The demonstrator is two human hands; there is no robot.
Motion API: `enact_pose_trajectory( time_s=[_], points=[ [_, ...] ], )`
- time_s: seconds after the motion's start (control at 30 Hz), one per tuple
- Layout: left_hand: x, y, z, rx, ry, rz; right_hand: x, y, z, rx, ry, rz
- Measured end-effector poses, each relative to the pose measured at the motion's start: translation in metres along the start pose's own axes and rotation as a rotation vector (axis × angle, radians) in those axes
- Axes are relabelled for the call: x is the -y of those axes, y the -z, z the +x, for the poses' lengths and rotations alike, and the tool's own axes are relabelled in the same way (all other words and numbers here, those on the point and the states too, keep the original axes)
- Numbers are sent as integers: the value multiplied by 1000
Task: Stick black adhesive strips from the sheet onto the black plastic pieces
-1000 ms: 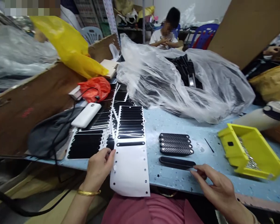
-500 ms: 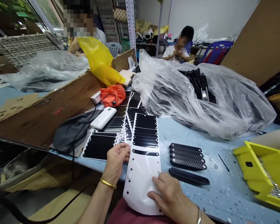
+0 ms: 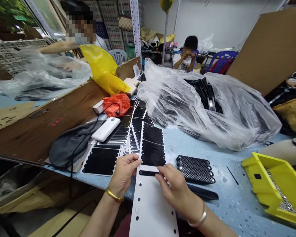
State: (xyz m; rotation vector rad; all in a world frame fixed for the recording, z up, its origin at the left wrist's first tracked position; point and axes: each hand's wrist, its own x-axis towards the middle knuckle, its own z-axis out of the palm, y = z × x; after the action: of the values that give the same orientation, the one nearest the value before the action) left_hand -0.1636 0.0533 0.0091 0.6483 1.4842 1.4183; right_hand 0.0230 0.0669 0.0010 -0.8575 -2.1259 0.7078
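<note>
A white backing sheet (image 3: 155, 204) with black stick-on strips (image 3: 152, 143) on its upper part hangs over the table edge toward me. My left hand (image 3: 125, 171) pinches the sheet's left edge. One strip (image 3: 148, 172) lies apart below the others, and my right hand (image 3: 176, 187) has thumb and forefinger closed at its right end. Whether that end is lifted, I cannot tell. Beside my right hand are several mesh-patterned black bars (image 3: 196, 169) in a stack and a smooth black bar (image 3: 204, 192), partly hidden by the hand.
More strip sheets (image 3: 100, 159), a white power bank (image 3: 105, 129) and a grey cloth (image 3: 71, 140) lie left. A large clear plastic bag (image 3: 177, 98) fills the back. A yellow bin (image 3: 268, 189) of small metal parts stands right. Two people sit beyond.
My right hand has moved up from the lower sheet to the right end of the separate strip. My left hand still pinches the left edge. The view has shifted slightly.
</note>
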Motion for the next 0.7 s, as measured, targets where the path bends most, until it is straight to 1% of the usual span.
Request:
enact_pose_trajectory(
  time_s=[0.03, 0.1, 0.17, 0.27, 0.33, 0.43, 0.5, 0.6, 0.67, 0.7],
  points=[
    [-1, -1, -4, 21, -1, -7, 0, -4, 11, 0, -52, 22],
    [-4, -5, -11, 69, -7, -6, 0, -11, 27, 45, -185, 99],
    [-5, -8, -16, 124, -29, 7, 2, -16, 35, 107, -299, 191],
    [-3, -11, -18, 216, -56, 15, 6, -18, 36, 151, -401, 294],
    [-1, -13, -18, 254, -68, 31, 7, -16, 36, 142, -464, 363],
    [3, -13, -16, 273, -92, 74, 4, -17, 38, 107, -546, 489],
    [6, -10, -13, 257, -104, 92, 0, -20, 40, 96, -594, 571],
    [11, 0, -2, 167, -109, 134, -8, -21, 41, 36, -706, 689],
    [16, 11, 8, 72, -115, 232, -14, -12, 38, -37, -764, 719],
    [18, 17, 13, 17, -129, 314, -16, -3, 35, -64, -774, 713]
  ],
)
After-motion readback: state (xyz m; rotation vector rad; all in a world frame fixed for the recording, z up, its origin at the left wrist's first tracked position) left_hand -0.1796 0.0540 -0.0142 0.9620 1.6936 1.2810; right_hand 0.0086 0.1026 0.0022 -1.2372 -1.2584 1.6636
